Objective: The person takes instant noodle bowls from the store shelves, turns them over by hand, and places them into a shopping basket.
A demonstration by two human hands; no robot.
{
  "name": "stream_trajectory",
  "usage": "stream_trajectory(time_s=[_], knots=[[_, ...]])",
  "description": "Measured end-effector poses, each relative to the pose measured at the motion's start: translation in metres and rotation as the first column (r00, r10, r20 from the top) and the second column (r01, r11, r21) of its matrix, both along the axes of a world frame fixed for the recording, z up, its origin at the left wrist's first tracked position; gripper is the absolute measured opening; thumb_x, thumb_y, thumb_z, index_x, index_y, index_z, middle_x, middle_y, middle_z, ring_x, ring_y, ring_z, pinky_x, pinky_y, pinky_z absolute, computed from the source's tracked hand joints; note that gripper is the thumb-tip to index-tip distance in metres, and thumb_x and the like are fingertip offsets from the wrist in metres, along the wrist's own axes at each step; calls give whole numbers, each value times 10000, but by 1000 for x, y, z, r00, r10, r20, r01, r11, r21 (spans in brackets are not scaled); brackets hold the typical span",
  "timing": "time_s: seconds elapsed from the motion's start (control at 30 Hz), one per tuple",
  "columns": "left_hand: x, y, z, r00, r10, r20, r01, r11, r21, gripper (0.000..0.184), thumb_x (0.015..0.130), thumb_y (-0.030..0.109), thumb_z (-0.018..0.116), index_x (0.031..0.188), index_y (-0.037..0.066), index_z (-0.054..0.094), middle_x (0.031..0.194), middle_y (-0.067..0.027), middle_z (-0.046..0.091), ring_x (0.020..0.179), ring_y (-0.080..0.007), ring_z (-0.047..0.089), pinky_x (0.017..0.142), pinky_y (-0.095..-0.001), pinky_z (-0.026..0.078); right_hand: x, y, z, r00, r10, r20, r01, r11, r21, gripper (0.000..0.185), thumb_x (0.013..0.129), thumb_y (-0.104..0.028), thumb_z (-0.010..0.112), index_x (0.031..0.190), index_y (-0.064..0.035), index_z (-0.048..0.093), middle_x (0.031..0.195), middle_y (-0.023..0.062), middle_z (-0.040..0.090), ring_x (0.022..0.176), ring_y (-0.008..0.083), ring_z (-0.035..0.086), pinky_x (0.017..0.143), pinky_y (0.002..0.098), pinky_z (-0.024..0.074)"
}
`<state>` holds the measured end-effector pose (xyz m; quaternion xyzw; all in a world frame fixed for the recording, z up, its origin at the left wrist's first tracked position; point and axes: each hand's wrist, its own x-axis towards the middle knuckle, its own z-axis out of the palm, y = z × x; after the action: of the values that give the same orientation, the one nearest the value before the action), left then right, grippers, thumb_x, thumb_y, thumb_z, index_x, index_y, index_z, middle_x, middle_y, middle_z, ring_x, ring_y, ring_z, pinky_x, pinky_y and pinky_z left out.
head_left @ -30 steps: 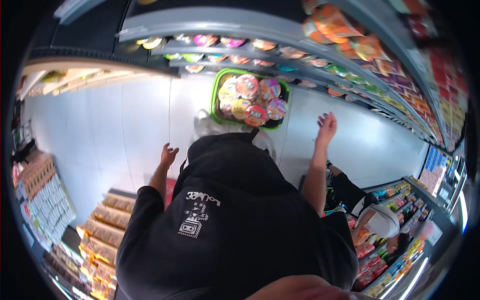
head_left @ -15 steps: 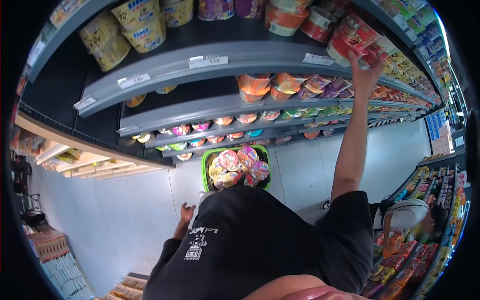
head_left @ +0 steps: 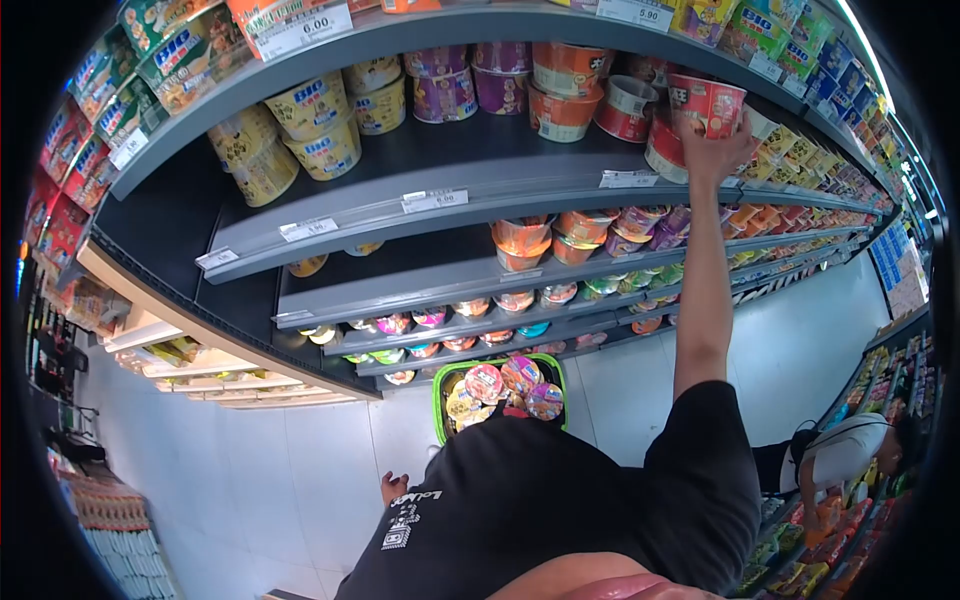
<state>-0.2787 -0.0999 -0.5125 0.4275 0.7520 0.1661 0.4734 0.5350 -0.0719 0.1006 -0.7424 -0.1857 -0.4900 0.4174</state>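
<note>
My right hand is raised to the upper shelf, its fingers wrapped round a red noodle cup. Another red cup stands just below and to the left of it. My left hand hangs low beside my body with its fingers apart, holding nothing. On the floor in front of me sits a green-rimmed basket with several round lidded cups in it. Yellow cups, purple cups and an orange cup stand along the same shelf as the red ones.
Lower shelves hold more bowls under the upper one. A wooden rack is at the left. Another person in a white top stands at the right beside further shelves of packets. Price tags line the shelf edge.
My right hand has risen from near the floor basket to the upper shelf and closed on a red cup. The view has tilted up, showing more shelving. My left hand stays low.
</note>
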Motion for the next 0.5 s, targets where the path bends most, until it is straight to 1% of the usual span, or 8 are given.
stream_trajectory(time_s=[0.07, 0.17, 0.2, 0.27, 0.3, 0.37, 0.43, 0.5], knots=[[21, 24, 23, 987, -88, 134, 64, 983, 174, 635, 826, 181, 768, 1369, 4, 489, 1153, -177, 643, 1044, -247, 634, 895, -367, 523, -53, -12, -4, 1000, -4, 29, 3, 999, 44, 1117, 588, -459, 922, 1436, -4, 355, 1381, 237, 424, 1324, 407, 357, 1091, 519, 341], [116, 75, 182, 900, -365, 238, 229, 861, 454, 583, 855, 94, 743, 1372, 12, 486, 1218, -138, 614, 1075, -220, 617, 941, -367, 517, -131, -21, -19, 964, 103, 245, -113, 993, 26, 1073, 563, -356, 960, 1407, -16, 393, 1333, 208, 404, 1250, 382, 375, 1040, 523, 369], [146, 92, 219, 840, -420, 344, 231, 850, 474, 601, 866, 55, 728, 1400, 11, 454, 1243, -127, 608, 1138, -213, 600, 987, -365, 498, -161, -21, -27, 955, 130, 266, -136, 991, 7, 1082, 548, -321, 974, 1412, -22, 394, 1328, 199, 392, 1232, 370, 386, 1032, 509, 377], [203, 110, 307, 617, -667, 417, 276, 680, 679, 702, 880, 9, 690, 1487, 36, 339, 1405, -150, 517, 1303, -237, 516, 1069, -376, 440, -226, -14, -37, 923, 322, 210, -330, 944, 0, 1099, 519, -268, 990, 1414, -31, 397, 1310, 176, 372, 1206, 356, 399, 1023, 486, 389], [233, 111, 367, 451, -754, 478, 233, 617, 752, 802, 870, 44, 707, 1534, 64, 257, 1506, -183, 415, 1365, -273, 454, 1112, -416, 392, -253, -6, -46, 888, 412, 205, -420, 908, -8, 1060, 522, -260, 982, 1395, -31, 424, 1306, 177, 369, 1199, 352, 409, 1025, 482, 390], [273, 114, 445, 329, -809, 488, 218, 568, 794, 1131, 783, 261, 832, 1582, 105, 47, 1591, -212, 254, 1452, -337, 316, 1160, -497, 302, -305, 5, -63, 832, 526, 176, -532, 846, -15, 1021, 526, -252, 973, 1376, -30, 452, 1301, 178, 366, 1192, 348, 419, 1027, 479, 391], [303, 117, 485, 225, -837, 499, 105, 530, 841, 1272, 732, 367, 878, 1581, 119, -36, 1573, -207, 271, 1446, -321, 319, 1165, -478, 296, -348, 14, -75, 666, 740, 93, -743, 669, -10, 914, 568, -281, 958, 1342, -61, 523, 1255, 150, 386, 1144, 323, 431, 995, 464, 390], [321, 115, 502, 137, -824, 550, 11, 556, 831, 1354, 695, 450, 895, 1575, 111, -78, 1544, -188, 305, 1419, -290, 357, 1160, -447, 318, -384, 12, -80, 641, 765, 56, -759, 643, -102, 854, 584, -286, 947, 1317, -82, 558, 1224, 137, 404, 1118, 307, 434, 971, 446, 387]])
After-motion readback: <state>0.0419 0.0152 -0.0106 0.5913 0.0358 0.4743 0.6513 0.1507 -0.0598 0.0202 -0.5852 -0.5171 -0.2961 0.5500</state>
